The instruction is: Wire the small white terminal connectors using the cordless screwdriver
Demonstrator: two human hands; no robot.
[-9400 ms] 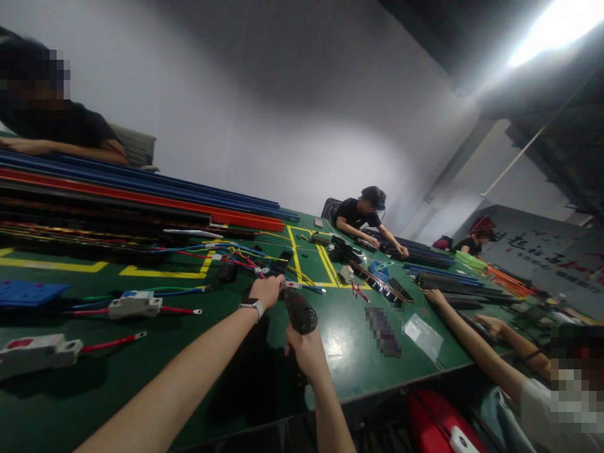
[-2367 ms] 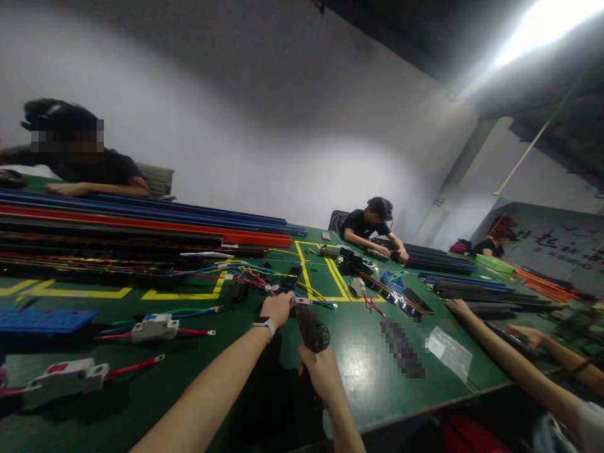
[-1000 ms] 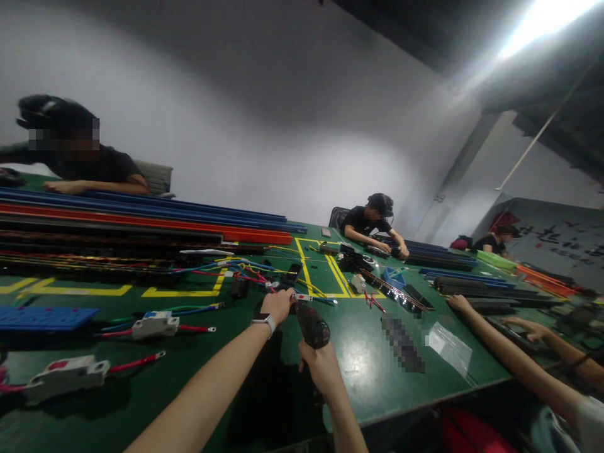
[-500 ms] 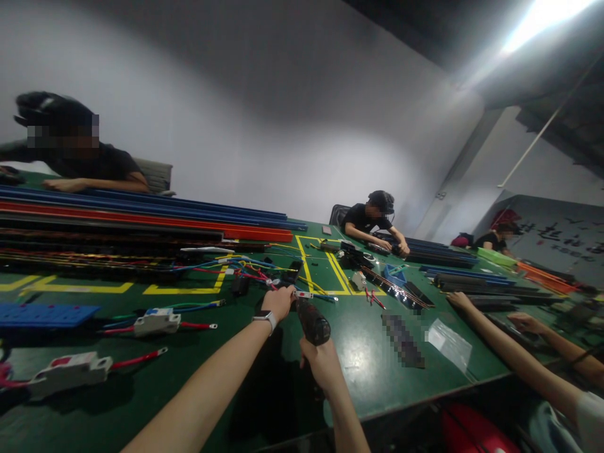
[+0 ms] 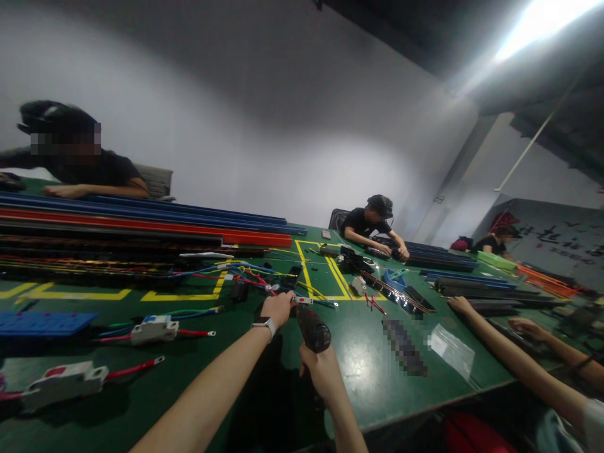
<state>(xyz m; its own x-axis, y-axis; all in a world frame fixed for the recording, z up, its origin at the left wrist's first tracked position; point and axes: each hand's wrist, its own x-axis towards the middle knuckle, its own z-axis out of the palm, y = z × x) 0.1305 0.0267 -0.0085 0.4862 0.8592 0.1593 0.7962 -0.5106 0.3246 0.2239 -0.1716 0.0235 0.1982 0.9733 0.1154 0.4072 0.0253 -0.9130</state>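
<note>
My right hand [image 5: 321,372] is wrapped round the grip of a dark power screwdriver [image 5: 312,328], whose nose points away from me at a small white part [image 5: 302,301] on the green table [image 5: 358,352]. My left hand [image 5: 278,307], with a white watch on its wrist, is closed on that part and holds it beside the tool's tip. A tangle of blue, red and yellow wires [image 5: 245,272] lies just beyond both hands.
Two white circuit breakers with red leads [image 5: 151,329] [image 5: 66,379] and a blue plate [image 5: 40,321] lie at left. Long blue, red and black rails [image 5: 141,226] run along the far side. Other people's arms [image 5: 509,362] reach in from the right; a clear bag [image 5: 453,352] lies nearby.
Both hands and the screwdriver keep the same hold on the part. Only the view has shifted slightly; the person at right has moved an arm a little.
</note>
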